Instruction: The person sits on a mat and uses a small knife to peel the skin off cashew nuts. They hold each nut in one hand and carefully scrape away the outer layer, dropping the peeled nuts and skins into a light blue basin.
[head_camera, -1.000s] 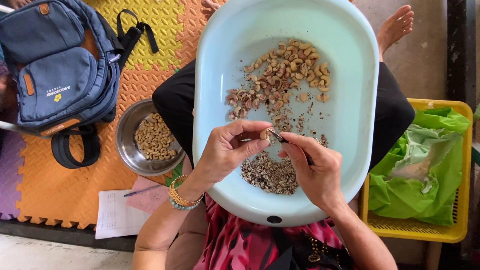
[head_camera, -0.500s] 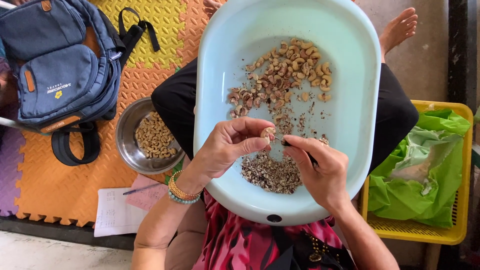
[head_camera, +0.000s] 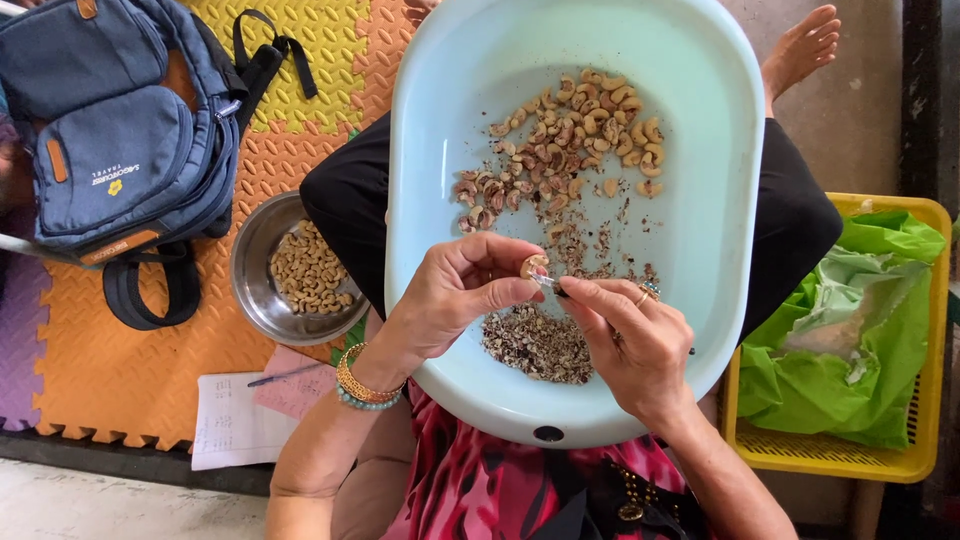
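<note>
Your left hand pinches a cashew over the basin's near edge while your right hand grips a small blade, which could slip and nick a fingertip.

Pale blue basin, orange mat

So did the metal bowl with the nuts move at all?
No. The metal bowl sits in the same spot beside the blue backpack on the orange mat, as before.
</note>
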